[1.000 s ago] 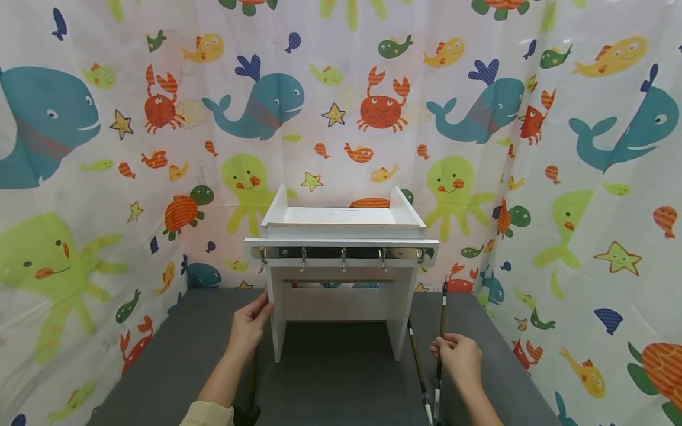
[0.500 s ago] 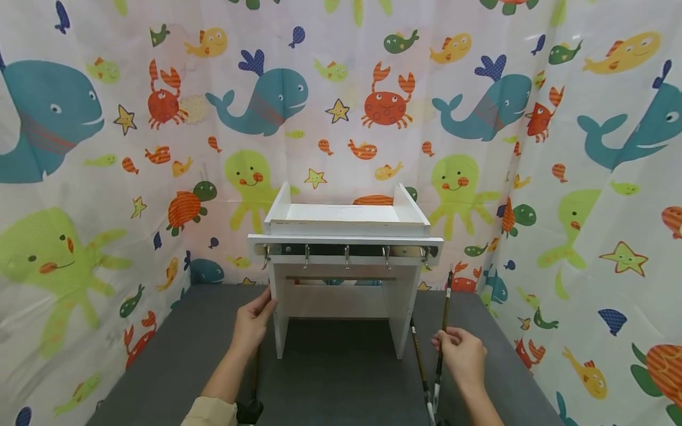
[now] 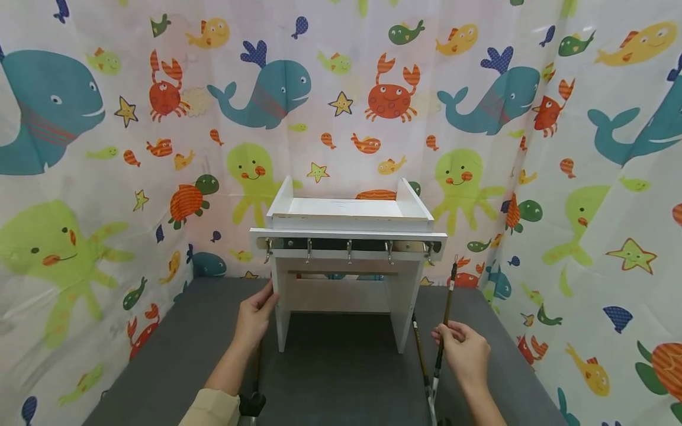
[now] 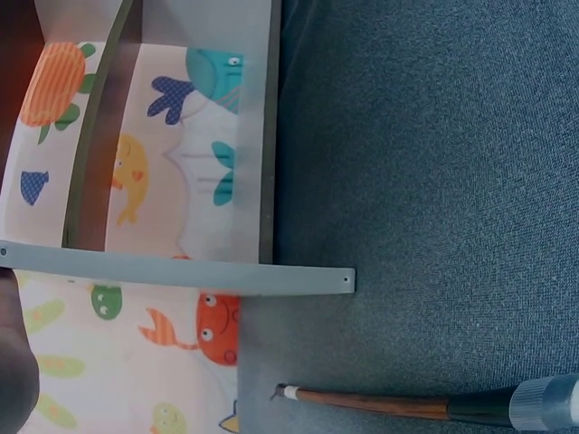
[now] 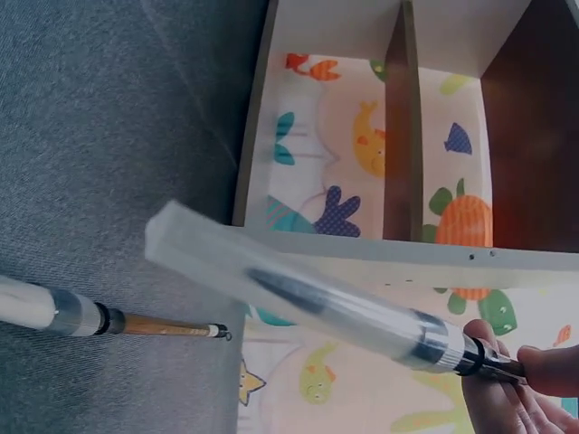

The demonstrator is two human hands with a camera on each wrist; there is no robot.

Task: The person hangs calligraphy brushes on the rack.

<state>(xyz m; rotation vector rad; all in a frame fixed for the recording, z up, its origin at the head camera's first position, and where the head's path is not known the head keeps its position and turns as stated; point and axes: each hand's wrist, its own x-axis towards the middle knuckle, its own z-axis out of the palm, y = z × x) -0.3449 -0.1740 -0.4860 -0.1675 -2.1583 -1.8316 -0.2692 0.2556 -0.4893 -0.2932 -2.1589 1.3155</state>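
In the head view, the lower ends of both forearms were cut off by the bottom edge. The left hand (image 3: 254, 316) lay at centre left, its fingers straight against the left leg of the white rack (image 3: 348, 228); the thumb was hidden behind the hand. The right hand (image 3: 465, 354), at lower right, pinched a calligraphy brush (image 3: 446, 313) that stood nearly upright, its top end just below the rack's right-most hook (image 3: 429, 253). The brush's lower end ran out of frame. A second brush (image 3: 420, 355) lay on the grey mat (image 3: 330, 378) just left of the held one, and a third (image 3: 258, 370) lay partly hidden under the left wrist.

In the left wrist view, the hand itself was only a dark blur at the lower left edge, so its fingers could not be made out there. A pale rack leg (image 4: 181, 269) crossed the middle, and the brush on the mat (image 4: 407, 404) lay along the bottom, its right end cut off.

In the right wrist view, fingertips (image 5: 534, 375) at the lower right corner gripped the held brush (image 5: 434, 344), whose clear cap (image 5: 271, 280), blurred, covered a dark tuft and pointed to the centre left. The brown-handled brush on the mat (image 5: 136, 323) lay at lower left, its white end cut off.
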